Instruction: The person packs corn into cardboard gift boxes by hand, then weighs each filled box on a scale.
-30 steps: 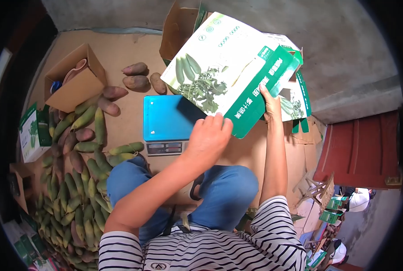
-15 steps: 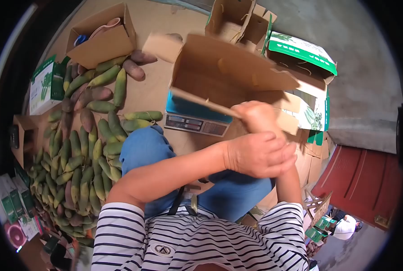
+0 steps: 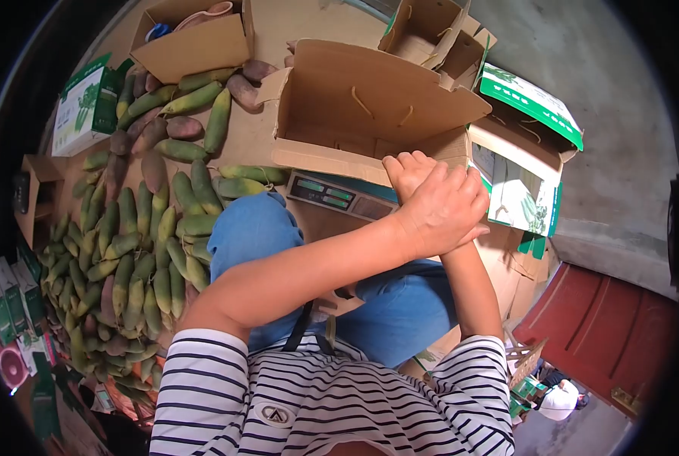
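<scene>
An open cardboard box (image 3: 355,91) rests on the scale (image 3: 339,195), its inside facing me and two string loops on its back wall. My right hand (image 3: 409,173) is closed at the right end of the box's front edge, fingers curled over the cardboard. My left arm crosses in front, and my left hand (image 3: 446,209) is closed around the back of my right hand and wrist. Part of my right hand is hidden under it. Nothing shows inside the box.
Many green radishes (image 3: 134,281) and some reddish ones (image 3: 153,171) lie at the left. A box with items (image 3: 195,61) stands at the upper left. Green-and-white cartons (image 3: 533,102) stand at the right. A person (image 3: 560,400) shows at the lower right.
The box has tipped or turned so that its inside faces me more. My left hand has moved up from my right wrist toward the back of my right hand. The view has shifted slightly.
</scene>
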`<state>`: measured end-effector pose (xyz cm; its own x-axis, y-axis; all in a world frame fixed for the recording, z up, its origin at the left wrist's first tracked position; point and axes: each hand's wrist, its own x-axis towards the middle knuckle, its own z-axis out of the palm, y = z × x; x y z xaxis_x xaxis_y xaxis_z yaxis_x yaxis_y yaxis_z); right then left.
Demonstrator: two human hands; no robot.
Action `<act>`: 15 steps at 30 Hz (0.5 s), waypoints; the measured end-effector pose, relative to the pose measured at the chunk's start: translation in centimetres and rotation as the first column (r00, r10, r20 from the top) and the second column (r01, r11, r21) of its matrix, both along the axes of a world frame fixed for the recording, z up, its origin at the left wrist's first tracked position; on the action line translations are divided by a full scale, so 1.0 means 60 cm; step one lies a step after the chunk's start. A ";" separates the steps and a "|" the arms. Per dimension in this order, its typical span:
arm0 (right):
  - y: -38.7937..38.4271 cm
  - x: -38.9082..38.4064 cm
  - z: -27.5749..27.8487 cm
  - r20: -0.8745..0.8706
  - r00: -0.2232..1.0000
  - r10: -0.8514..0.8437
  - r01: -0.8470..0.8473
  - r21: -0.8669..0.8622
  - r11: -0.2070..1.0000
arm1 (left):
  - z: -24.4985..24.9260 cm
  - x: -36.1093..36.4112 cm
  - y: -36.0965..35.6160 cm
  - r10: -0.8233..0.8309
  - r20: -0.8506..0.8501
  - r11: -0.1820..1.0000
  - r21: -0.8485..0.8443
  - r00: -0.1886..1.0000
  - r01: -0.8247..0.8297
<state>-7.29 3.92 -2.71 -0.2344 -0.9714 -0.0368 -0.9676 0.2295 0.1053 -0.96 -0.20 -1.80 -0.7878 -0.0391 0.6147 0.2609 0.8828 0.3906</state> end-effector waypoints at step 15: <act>0.010 0.005 -0.105 0.153 0.988 -0.023 0.068 -0.299 0.952 | -0.004 0.003 0.028 -0.122 -0.090 0.992 0.022 0.988 0.124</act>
<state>-7.01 4.54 -8.98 -0.2929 -0.9305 0.2197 -0.9548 0.2728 -0.1176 -0.77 1.50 -2.07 -0.7300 0.0367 0.6824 0.4014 0.8312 0.3847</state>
